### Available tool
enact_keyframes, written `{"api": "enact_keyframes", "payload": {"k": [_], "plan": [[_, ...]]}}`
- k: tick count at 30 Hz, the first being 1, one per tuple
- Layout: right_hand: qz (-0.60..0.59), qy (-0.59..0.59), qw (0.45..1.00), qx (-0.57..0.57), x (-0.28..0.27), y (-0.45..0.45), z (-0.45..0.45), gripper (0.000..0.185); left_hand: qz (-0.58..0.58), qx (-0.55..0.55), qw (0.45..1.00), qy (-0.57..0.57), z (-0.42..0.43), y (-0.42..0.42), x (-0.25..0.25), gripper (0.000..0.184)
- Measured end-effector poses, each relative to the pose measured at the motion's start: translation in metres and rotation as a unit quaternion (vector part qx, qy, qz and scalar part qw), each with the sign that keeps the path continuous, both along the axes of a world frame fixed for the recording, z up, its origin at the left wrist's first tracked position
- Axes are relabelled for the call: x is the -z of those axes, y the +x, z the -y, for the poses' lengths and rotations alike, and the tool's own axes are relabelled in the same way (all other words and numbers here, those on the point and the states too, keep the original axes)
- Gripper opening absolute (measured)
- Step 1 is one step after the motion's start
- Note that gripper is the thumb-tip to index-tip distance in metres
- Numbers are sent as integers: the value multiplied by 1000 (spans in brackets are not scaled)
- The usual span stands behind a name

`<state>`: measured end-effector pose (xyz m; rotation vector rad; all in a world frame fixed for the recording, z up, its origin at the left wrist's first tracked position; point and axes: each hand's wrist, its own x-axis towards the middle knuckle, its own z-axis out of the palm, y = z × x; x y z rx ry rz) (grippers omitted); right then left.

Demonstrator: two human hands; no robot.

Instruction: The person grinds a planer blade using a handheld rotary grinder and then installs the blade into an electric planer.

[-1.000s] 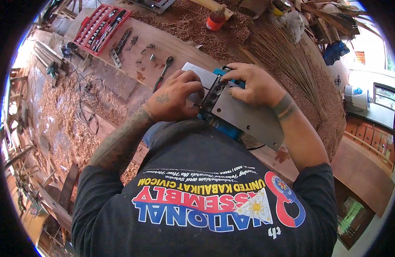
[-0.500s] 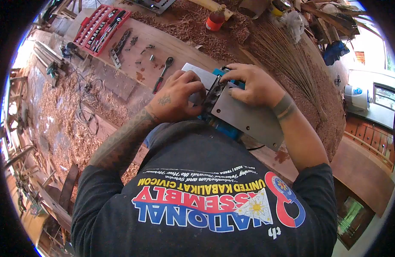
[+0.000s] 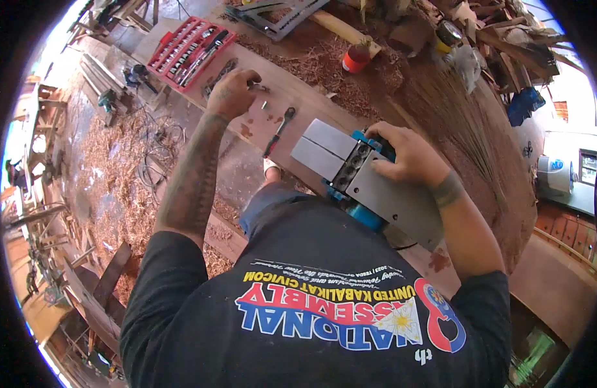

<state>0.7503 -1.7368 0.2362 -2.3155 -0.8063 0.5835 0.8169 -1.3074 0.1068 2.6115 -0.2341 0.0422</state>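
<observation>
An electric hand planer (image 3: 402, 197) lies upside down on the wooden plank, its metal sole plates facing up and the slot of its cutter drum exposed. My right hand (image 3: 412, 155) grips its far side, fingers over the teal body and thumb on the sole plate. My left hand (image 3: 232, 92) is over the plank among small loose bolts (image 3: 261, 88), fingers curved and apart; its fingertips are partly hidden. Near that hand lie a small socket (image 3: 265, 105) and a ratchet wrench (image 3: 282, 129). A dark chain-like metal part is partly covered by the hand.
A red socket set case (image 3: 192, 55) sits open at the plank's far end. Wood shavings (image 3: 130, 168) cover the floor on the left, with a dark cord. An orange-red container (image 3: 356, 58), a bundle of thin sticks (image 3: 463, 142) and scrap wood are at the far right.
My left hand has left the planer's cutter area and reached out to the bolts on the plank. My right hand stays on the planer. The view has shifted slightly.
</observation>
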Motion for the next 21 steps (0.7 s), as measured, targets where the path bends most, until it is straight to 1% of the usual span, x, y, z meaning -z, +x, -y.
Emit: {"api": "enact_keyframes", "payload": {"k": [2,3,5,6,9,14,16,17,19,20,21], "plan": [[5,6,1000,3,3,-1,3,54,-27,6,999,19,-12,15,24,32],[-12,-9,1000,8,0,-1,2,55,-42,9,999,26,-11,19,26,33],[-46,-40,998,17,-9,0,-1,57,-41,51,996,53,-7,25,34,33],[-48,-41,998,19,-10,0,-2,56,-41,73,994,67,0,26,31,33],[-48,-34,998,24,-13,-2,-5,54,-86,92,985,115,17,37,24,31],[-40,-23,999,21,-11,-4,-3,55,-93,78,980,160,27,52,38,27],[-61,-32,997,38,-14,-5,-3,58,-89,83,976,178,32,51,29,26],[-72,-34,996,46,-14,-5,-4,60,-80,64,985,137,36,52,26,27],[-57,-8,997,61,-12,-6,-5,60,-24,73,997,11,55,45,4,25],[-49,6,996,68,-10,-5,-6,59,4,76,996,-53,67,40,-6,25],[-25,52,995,85,-2,-5,-6,56,20,114,984,-137,83,31,-20,24]]}}
